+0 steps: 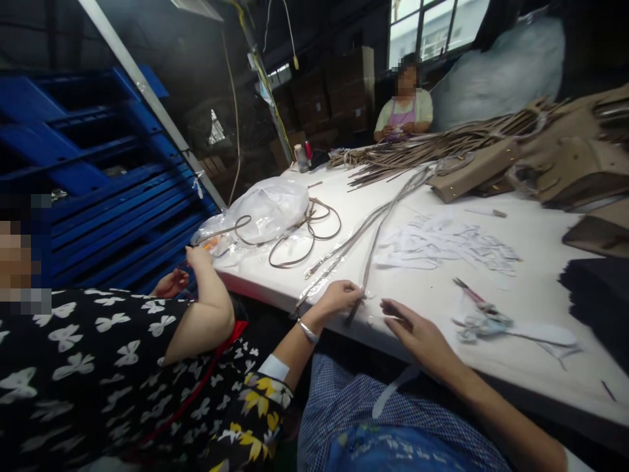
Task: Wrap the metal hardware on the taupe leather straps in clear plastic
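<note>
My left hand (339, 298), a metal bracelet on its wrist, reaches over the front edge of the table. Its fingers pinch a long, thin taupe strap (369, 262) that looks wrapped in clear plastic; the strap's near end hangs by the table edge. Just to the right, my right hand (415, 328) has thumb and fingers apart, with nothing clearly visible between them. More wrapped straps (339, 249) lie on the table left of the held one. A spread of small white slips (442, 242) lies beyond my right hand.
Red-handled pliers (474, 295) and small metal tools lie right on the white table (417, 295). Taupe bags (565, 157) and a strap bundle (432, 147) fill the back right. At left a co-worker's arm (206, 301) is close, beside a plastic bag (270, 206). Another person (403, 115) sits opposite.
</note>
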A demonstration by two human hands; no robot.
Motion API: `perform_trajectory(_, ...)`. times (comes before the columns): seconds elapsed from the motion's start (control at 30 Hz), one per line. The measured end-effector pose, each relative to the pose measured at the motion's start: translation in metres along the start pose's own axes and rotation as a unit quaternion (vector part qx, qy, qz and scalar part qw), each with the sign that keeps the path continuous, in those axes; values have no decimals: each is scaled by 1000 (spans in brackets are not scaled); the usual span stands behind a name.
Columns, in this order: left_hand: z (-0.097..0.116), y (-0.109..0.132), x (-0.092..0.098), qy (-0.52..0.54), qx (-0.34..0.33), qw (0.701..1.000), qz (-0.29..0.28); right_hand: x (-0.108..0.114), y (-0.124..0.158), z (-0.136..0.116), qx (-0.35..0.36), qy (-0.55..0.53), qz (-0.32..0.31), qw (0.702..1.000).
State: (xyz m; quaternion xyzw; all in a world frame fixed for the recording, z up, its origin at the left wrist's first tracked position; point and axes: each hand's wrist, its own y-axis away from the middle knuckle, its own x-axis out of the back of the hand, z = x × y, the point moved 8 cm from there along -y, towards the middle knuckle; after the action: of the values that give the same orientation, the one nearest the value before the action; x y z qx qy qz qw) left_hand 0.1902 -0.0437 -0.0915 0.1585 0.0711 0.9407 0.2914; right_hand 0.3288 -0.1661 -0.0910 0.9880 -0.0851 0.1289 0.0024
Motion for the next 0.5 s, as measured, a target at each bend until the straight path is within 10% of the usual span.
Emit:
perform_trajectory(0.17,40,16,-27,126,-9,991,-40,-39,-3,-6,-22,-149,-52,987)
perform_trajectory(0.37,69,17,-54,368,11,927,-76,-23,26,-23,-15,-215,-96,972)
perform_trajectory(0.5,116,3,-39,479,-23,875,-69,-4,49,-10,-23,-165,-153,974)
